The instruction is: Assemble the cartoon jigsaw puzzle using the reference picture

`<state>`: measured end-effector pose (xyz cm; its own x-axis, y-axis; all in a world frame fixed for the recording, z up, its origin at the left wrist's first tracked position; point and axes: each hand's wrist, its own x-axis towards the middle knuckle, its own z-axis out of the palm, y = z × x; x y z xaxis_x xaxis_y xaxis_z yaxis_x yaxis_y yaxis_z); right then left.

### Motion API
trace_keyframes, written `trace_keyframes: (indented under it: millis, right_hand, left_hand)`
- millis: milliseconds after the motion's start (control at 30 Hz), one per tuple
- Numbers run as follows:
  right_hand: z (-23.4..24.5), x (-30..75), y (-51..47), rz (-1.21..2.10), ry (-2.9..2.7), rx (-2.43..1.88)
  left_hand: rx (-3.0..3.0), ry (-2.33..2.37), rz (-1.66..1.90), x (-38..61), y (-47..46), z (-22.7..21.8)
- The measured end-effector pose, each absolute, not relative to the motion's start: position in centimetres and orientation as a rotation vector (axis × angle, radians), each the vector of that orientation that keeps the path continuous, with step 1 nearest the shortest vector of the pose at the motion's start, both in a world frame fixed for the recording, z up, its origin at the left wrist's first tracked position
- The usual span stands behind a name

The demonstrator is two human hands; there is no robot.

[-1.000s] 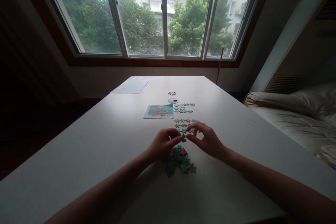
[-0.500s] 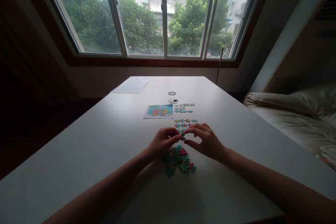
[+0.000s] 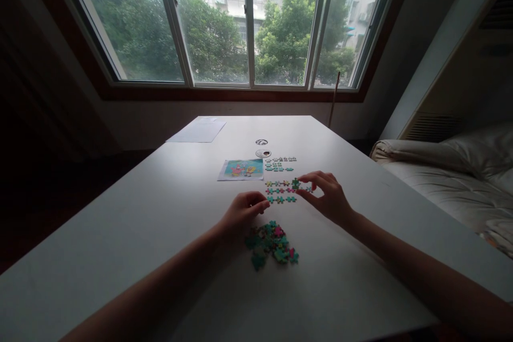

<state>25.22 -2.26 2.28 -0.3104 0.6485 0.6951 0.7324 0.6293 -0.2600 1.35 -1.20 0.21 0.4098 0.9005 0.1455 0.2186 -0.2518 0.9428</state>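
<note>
My right hand pinches a green jigsaw puzzle piece upright between thumb and fingertips, above the right part of the sorted rows. My left hand is beside the left end of the nearest row of puzzle pieces. Its thumb and fingers are drawn together, and no piece shows in them. Just in front of the hands lies a loose pile of puzzle pieces, mostly green with some pink. Farther back, more pieces lie in short rows.
A colourful cartoon picture sheet lies left of the rows on the white table. Behind it are two small round items. White papers rest at the far left corner. A padded couch stands to the right.
My right hand has moved right and away from me with the green puzzle piece. My left hand has drawn slightly left, apart from that piece.
</note>
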Motion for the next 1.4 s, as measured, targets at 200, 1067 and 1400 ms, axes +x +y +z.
trace_keyframes:
  millis: [200, 1067, 1400]
  right_hand:
    - [2.1, 24.9, -1.9, -0.012, -2.070, -1.134]
    - [-0.6, 25.8, 15.7, 0.626, -2.068, -1.656]
    - [-0.8, 24.8, 15.3, 0.488, -2.069, -1.681]
  left_hand:
    - [1.702, 0.990, 0.918, 1.4, -1.2, 0.1]
    - [1.710, 0.988, 0.916, 0.8, -0.5, -0.7]
    - [1.757, 0.991, 0.901, 0.8, -0.6, -0.8]
